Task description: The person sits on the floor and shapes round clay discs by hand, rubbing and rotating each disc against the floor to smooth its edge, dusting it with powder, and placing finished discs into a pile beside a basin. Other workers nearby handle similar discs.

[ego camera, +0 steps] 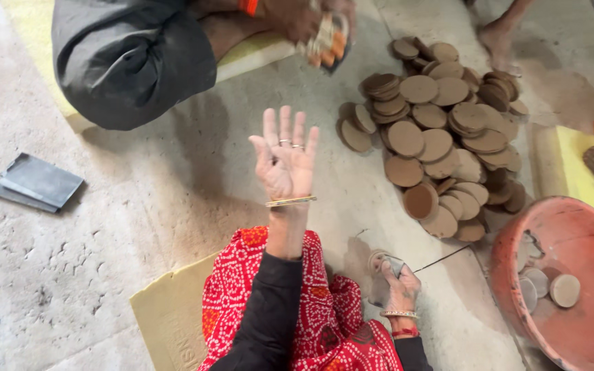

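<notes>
Clay discs lie heaped beyond the right hand, which grips what may be a disc and thin tool. Left hand, beside that heap, is raised, spread, empty.

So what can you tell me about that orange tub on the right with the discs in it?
The orange tub is a round, shallow basin, plastic by its look, cut off by the picture's right and bottom edges. Its inside is dusty and smeared grey, and the near wall has a ragged broken hole. A few round brown discs lie flat on its bottom. It stands on the concrete floor, beside the big pile of discs. No hand touches it.
</notes>
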`<state>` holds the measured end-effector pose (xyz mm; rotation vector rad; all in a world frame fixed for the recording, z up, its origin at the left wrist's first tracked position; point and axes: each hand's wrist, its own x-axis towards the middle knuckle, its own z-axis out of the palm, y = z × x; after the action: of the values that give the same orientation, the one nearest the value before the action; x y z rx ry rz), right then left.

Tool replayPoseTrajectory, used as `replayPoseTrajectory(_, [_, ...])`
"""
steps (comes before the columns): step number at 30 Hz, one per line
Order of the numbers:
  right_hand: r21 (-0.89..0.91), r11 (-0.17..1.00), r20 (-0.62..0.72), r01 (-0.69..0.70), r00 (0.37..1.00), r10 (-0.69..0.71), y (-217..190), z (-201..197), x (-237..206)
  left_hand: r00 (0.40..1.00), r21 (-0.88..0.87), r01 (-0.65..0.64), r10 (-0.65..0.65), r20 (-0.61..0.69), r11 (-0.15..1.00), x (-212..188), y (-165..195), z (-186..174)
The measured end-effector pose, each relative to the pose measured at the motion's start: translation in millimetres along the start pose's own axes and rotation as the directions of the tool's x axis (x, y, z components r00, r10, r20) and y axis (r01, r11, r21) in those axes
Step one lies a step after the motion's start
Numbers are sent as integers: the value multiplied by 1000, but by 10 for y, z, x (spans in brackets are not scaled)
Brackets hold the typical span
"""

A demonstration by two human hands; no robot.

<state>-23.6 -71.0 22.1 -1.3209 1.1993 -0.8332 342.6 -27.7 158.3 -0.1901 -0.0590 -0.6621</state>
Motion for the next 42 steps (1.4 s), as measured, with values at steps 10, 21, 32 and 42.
replayPoseTrajectory(10, [145,986,72,-86,995,76,83,269,68,992,24,86,-84,-93,996,-70,-88,160])
replayPoseTrajectory(21, [594,786,289,-169,957,-12,-599,193,52,684,-183,664,-489,542,725,-217,60,669])
replayPoseTrajectory(32, [787,561,201,-255,967,157,-61,75,283,883,-95,-75,22,-469,993,-91,-9,-154])
replayPoseTrajectory(42, [653,711,127,-260,963,236,425,93,555,942,130,106,-57,-331,986,5,-553,-285])
